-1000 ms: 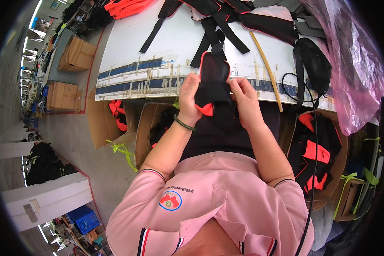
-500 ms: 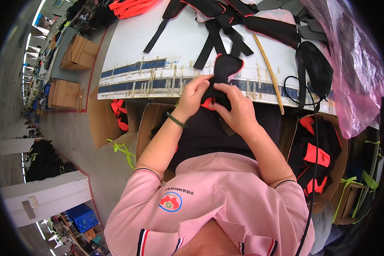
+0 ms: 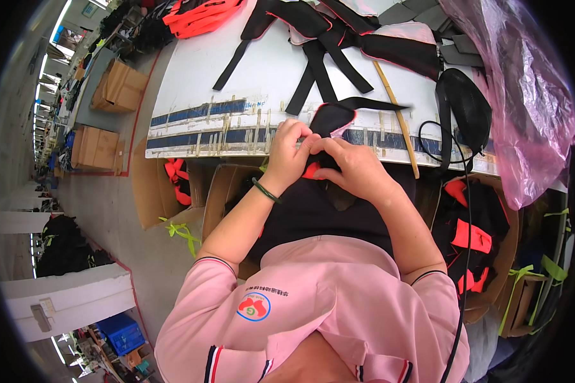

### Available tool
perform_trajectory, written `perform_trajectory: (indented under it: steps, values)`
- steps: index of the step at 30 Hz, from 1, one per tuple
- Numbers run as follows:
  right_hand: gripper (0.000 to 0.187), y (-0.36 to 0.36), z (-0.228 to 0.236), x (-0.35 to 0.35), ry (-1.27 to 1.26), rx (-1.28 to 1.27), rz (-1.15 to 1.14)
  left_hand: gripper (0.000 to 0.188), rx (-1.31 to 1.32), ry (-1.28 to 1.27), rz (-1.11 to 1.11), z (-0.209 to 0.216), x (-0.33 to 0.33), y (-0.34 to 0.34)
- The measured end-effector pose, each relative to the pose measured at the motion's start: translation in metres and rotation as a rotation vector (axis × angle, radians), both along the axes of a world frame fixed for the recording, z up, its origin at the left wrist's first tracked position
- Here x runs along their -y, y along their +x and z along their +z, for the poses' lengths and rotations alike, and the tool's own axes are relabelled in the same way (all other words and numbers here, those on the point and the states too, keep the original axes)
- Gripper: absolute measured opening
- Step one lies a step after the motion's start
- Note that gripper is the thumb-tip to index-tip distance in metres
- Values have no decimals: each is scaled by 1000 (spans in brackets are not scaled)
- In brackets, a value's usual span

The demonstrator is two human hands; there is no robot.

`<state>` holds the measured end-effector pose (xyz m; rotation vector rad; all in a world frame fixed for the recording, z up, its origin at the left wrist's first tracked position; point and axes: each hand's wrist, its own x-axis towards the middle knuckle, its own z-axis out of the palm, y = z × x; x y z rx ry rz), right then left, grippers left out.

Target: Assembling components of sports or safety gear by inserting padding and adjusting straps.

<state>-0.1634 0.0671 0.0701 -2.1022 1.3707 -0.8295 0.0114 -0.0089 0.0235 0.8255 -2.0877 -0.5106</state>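
A black padded fabric strap piece (image 3: 332, 119) with red-orange edging lies over the table's near edge, its narrow tail pointing right. My left hand (image 3: 287, 154) pinches it from the left, fingers bent inward. From the right, my right hand (image 3: 359, 168) closes on the same piece, and the fingertips of both hands meet. A bright red-orange patch shows below the fingers. What the fingertips press together is partly hidden by the hands. Farther up the white table (image 3: 204, 80) rests a heap of similar black strap pieces (image 3: 306, 24) with red edging.
A wooden stick (image 3: 395, 108) lies right of my hands, beside a black mesh pouch (image 3: 471, 105) and a thin black cable. Pink plastic sheeting (image 3: 524, 102) hangs at the right. Under the table edge stand cardboard boxes (image 3: 152, 201) with red and black pieces. Red-orange fabric (image 3: 204, 19) lies far left.
The strap piece has shifted slightly left and down, and its tail now swings out to the right. My hands have come closer together, fingertips meeting.
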Motion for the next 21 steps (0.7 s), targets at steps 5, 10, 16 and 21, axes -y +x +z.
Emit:
perform_trajectory:
  steps: [5,10,16,21]
  values:
    - [47,2,-1,7,-84,-55,-21,20,-291,398,66,-3,-5,-2]
    - [66,11,4,6,19,-274,1,16,-379,1032,-192,-4,6,3]
    - [63,33,-11,12,47,-238,-247,9,-440,857,11,-2,23,-2]
    - [36,44,-21,24,112,-142,-333,19,-327,231,382,2,64,-5]
